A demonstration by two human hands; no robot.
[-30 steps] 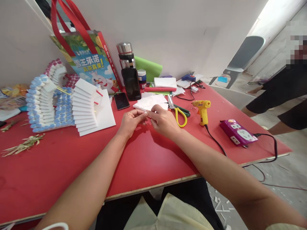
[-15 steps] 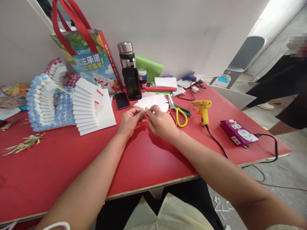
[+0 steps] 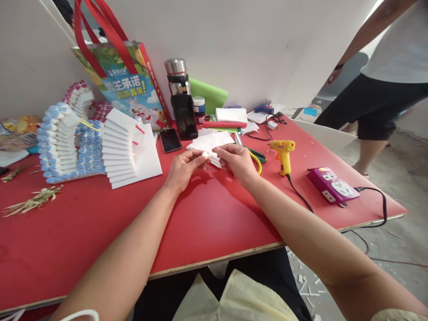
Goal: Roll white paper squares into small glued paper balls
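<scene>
My left hand (image 3: 183, 169) pinches a small white piece (image 3: 205, 154), perhaps rolled paper, between thumb and fingertips. Just to its right, my right hand (image 3: 236, 161) has its thumb and fingers closed together; whatever may be in them is too small to make out. A little room separates the two sets of fingertips. Behind them lies a loose stack of white paper sheets (image 3: 210, 140). Scissors with a yellow handle (image 3: 257, 163) lie beyond my right hand, partly hidden by it.
On the red table (image 3: 214, 223) stand a yellow glue gun (image 3: 284, 156), a purple power strip (image 3: 332, 185), a dark phone (image 3: 170, 140), a steel flask (image 3: 176, 71) and a shopping bag (image 3: 130, 89). Folded white-and-blue paper models (image 3: 70, 142) sit left. A person (image 3: 377, 102) is at right.
My right hand has moved right, away from my left fingertips, and now covers more of the scissors. The white piece shows in my left fingers. The other person has moved further into view.
</scene>
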